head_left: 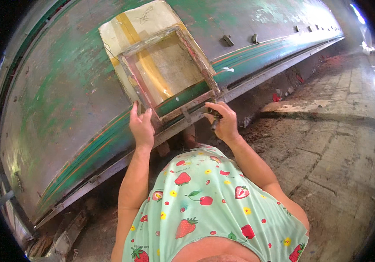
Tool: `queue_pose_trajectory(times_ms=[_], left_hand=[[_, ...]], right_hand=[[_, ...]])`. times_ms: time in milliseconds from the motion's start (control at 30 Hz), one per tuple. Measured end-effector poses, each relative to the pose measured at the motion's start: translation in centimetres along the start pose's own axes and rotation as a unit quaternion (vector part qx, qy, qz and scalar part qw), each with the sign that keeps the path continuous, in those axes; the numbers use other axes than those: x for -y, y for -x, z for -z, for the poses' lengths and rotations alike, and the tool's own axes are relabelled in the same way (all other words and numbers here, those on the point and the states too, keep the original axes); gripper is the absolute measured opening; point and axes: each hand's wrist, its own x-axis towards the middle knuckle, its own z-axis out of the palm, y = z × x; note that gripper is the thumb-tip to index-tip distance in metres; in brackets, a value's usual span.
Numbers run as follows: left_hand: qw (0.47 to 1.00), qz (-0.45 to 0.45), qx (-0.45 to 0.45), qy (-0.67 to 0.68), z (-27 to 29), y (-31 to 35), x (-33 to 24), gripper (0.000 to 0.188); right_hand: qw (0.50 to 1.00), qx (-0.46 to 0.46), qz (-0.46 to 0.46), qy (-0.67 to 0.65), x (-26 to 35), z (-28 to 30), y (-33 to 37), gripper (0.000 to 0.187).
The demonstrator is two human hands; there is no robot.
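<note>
A wooden-framed screen (168, 70) with a worn, stained rim lies tilted on the long table, its mesh see-through. Under its far part is a pale cardboard sheet (116, 34) with brown tape across it. My left hand (142, 129) is beside the frame's near left corner, index finger and thumb stretched apart; whether they touch the frame I cannot tell. At the near right corner, my right hand (226, 122) is closed round a small dark metal piece (215, 118), whose exact kind is partly hidden by my fingers.
The long table (65, 105) has a grey top smeared with green paint and a metal rail (279, 72) along its near edge. Small dark metal blocks (227, 40) sit farther right. On the right runs a dirty paved floor (323, 144) with a raised ledge and red scraps.
</note>
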Motion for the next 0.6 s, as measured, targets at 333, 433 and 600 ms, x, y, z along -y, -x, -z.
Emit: queue_pose_trajectory(times_ms=[333,433,600], left_hand=[[0.981,-0.184,0.023,-0.05,5.0,3.1,1.5,0.056],[0.964,-0.229,0.022,-0.131,7.3,3.7,1.6,0.05],[0.956,-0.237,0.02,-0.17,8.4,4.8,0.6,0.042]], right_hand=[[0.994,-0.016,0.073,0.081,3.2,-4.3,0.9,0.048],[0.991,-0.006,0.062,0.12,3.6,-4.4,0.8,0.048],[0.99,-0.014,0.056,0.132,3.3,-4.6,0.7,0.047]])
